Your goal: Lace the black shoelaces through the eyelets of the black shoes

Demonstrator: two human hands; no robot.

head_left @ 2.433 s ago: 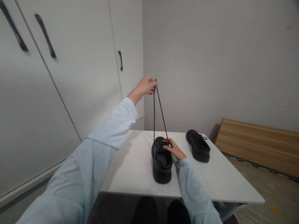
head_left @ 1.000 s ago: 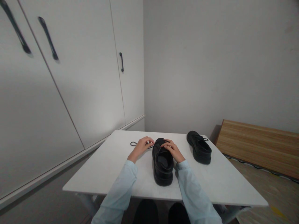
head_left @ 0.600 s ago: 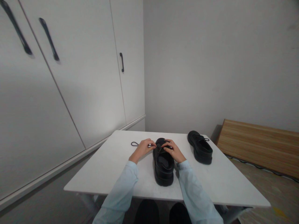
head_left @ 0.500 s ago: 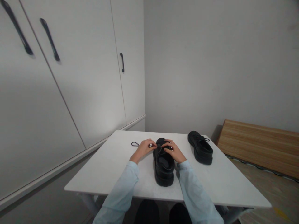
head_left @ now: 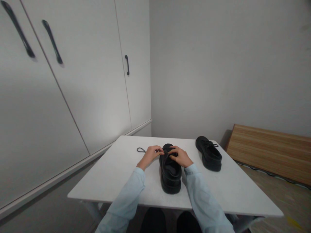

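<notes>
A black lace-up shoe [head_left: 170, 179] lies on the white table with its toe pointing away and its heel toward me. On its left side my left hand [head_left: 152, 155] is closed, fingertips pinched at the lacing area; what they grip is too small to make out. My right hand [head_left: 179, 156] is at the shoe's right side, fingers bent and pressed together near the tongue, their hold also unclear. A black lace loop [head_left: 141, 149] rests on the table left of my left hand. The matching black shoe [head_left: 211, 158], laced, sits farther right.
The white table [head_left: 104, 184] spans the front, with my legs under its near edge. White cabinets [head_left: 97, 81] with dark handles stand along the left. A wooden board [head_left: 269, 152] leans by the wall at the right, with a cable along its base.
My right hand has shifted slightly down and its fingers have drawn a little closer together. My left hand has barely moved. Both shoes stay where they were.
</notes>
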